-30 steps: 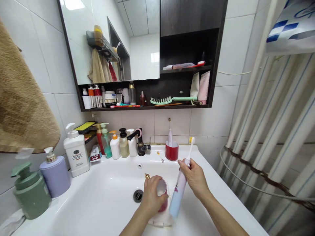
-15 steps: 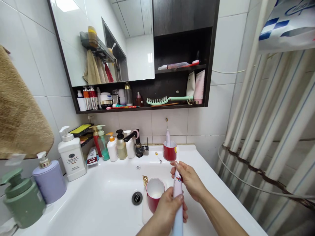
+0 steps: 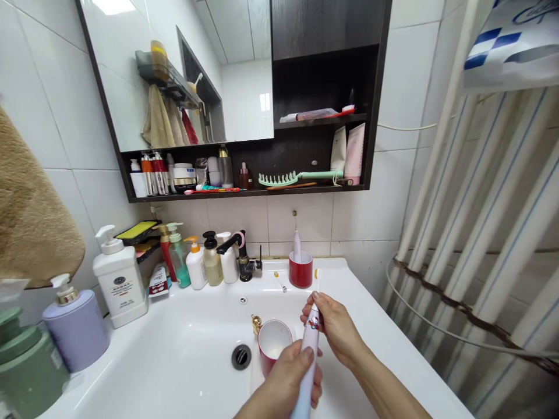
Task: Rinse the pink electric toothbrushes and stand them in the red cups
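Note:
My left hand (image 3: 290,372) is wrapped round the pink and pale-blue handle of an electric toothbrush (image 3: 309,343), held slanting over the basin's right side. With thumb and fingers closed, my right hand (image 3: 334,323) pinches the base of its white brush head (image 3: 318,279), where the head meets the handle. Yellowish bristles show at its tip. Behind my left hand, a red cup (image 3: 268,349) with a white inside stands in the sink, partly hidden. A second red cup (image 3: 301,270) on the back ledge holds another electric toothbrush (image 3: 297,247) upright.
The white sink (image 3: 183,349) has a dark drain (image 3: 241,356) and a black faucet (image 3: 247,262). A loose brush head (image 3: 280,282) lies on the ledge. Several pump bottles line the left, among them a purple one (image 3: 78,329). A dark mirror cabinet (image 3: 373,116) hangs above.
The toothbrush leans a little more, its lower end shifted left and its brush head slightly right and lower. Both hands keep their hold. The view has shifted slightly.

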A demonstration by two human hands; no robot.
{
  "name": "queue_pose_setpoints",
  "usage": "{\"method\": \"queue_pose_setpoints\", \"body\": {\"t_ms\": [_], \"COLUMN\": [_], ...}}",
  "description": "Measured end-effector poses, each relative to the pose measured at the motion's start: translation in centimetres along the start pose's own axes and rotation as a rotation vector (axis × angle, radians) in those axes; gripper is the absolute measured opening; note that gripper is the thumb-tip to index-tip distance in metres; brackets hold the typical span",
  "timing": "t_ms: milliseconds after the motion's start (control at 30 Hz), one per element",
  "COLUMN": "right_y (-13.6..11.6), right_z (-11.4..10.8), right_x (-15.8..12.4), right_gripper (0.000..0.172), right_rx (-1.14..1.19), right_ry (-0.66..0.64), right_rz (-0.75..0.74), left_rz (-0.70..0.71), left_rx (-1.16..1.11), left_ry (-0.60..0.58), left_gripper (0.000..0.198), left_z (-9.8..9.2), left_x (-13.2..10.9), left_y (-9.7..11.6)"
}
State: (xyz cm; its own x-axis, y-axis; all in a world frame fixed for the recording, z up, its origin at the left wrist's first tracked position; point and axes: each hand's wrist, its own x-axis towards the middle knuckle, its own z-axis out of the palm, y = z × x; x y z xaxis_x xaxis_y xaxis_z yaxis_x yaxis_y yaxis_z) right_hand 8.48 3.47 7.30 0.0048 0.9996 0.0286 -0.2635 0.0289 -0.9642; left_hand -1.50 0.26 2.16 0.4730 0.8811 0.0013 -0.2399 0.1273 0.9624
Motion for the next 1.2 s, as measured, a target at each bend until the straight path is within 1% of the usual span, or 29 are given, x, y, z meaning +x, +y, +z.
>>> {"method": "queue_pose_setpoints", "body": {"t_ms": [33,67,133,200,233,300,333,400,467,533,600,667,733,767,867,900,933,1033,1100,1133,1200], "right_y": [0.1,0.2,0.2,0.2,0.2,0.0,0.0,0.0,0.1,0.3,0.5,0.4,0.3,0.3,0.3,0.4,0.4,0.6,0.7,0.8,0.9], "right_z": [0.0,0.0,0.1,0.1,0.1,0.1,0.1,0.1,0.2,0.1,0.1,0.0,-0.1,0.0,0.2,0.3,0.4,0.5,0.5,0.5,0.5], "right_x": [0.0,0.0,-0.1,-0.1,-0.2,-0.2,-0.3,-0.3,-0.3,-0.2,-0.1,-0.1,-0.1,0.0,0.0,0.0,0.0,0.0,0.1,0.1,0.1], "right_gripper": [0.025,0.025,0.025,0.024,0.023,0.022,0.022,0.022,0.022,0.022,0.021,0.020,0.019,0.019,0.017,0.016,0.016,0.014,0.014,0.014,0.014], "right_rx": [0.018,0.031,0.040,0.055,0.081,0.170,0.218,0.270,0.237,0.177,0.154,0.172,0.180,0.174,0.165,0.179,0.205,0.303,0.330,0.325,0.292], "right_ry": [-0.002,0.001,0.018,-0.007,-0.046,-0.143,-0.180,-0.197,-0.168,-0.125,-0.095,-0.083,-0.072,-0.062,-0.011,0.009,0.024,0.036,0.032,0.038,0.065], "right_rz": [0.004,0.004,0.004,0.021,0.032,0.050,0.055,0.052,0.047,0.043,0.046,0.050,0.042,0.030,-0.025,-0.036,-0.038,-0.014,-0.007,-0.013,-0.038], "left_rz": [-0.001,0.011,0.048,0.030,-0.014,-0.124,-0.154,-0.135,-0.058,-0.010,-0.014,-0.043,-0.046,-0.032,0.011,0.010,-0.003,-0.095,-0.115,-0.096,-0.028], "left_rx": [-0.032,-0.027,0.034,0.004,-0.068,-0.262,-0.339,-0.405,-0.378,-0.323,-0.294,-0.278,-0.209,-0.149,0.020,0.026,-0.004,-0.209,-0.273,-0.250,-0.131], "left_ry": [-0.014,0.000,0.072,0.119,0.110,0.025,-0.014,-0.033,0.030,0.076,0.037,-0.037,-0.064,-0.048,0.051,0.067,0.057,-0.062,-0.107,-0.097,-0.030], "left_gripper": [0.040,0.040,0.039,0.041,0.042,0.046,0.045,0.037,0.031,0.032,0.034,0.038,0.041,0.040,0.037,0.037,0.039,0.042,0.041,0.039,0.036], "left_z": [0.1,0.1,0.3,0.4,0.4,0.5,0.6,0.5,0.4,0.3,0.4,0.5,0.5,0.5,0.4,0.5,0.5,0.7,0.8,0.8,0.7], "left_x": [0.0,0.0,0.2,0.3,0.3,0.1,0.1,-0.1,-0.1,0.0,0.1,0.1,0.1,0.1,0.2,0.2,0.1,-0.1,-0.1,-0.1,0.1], "left_y": [-0.1,-0.3,-0.7,-1.0,-1.0,-0.9,-0.8,-0.7,-0.7,-0.9,-1.0,-1.1,-1.2,-1.2,-1.4,-1.3,-1.3,-1.0,-1.1,-1.2,-1.6]}}
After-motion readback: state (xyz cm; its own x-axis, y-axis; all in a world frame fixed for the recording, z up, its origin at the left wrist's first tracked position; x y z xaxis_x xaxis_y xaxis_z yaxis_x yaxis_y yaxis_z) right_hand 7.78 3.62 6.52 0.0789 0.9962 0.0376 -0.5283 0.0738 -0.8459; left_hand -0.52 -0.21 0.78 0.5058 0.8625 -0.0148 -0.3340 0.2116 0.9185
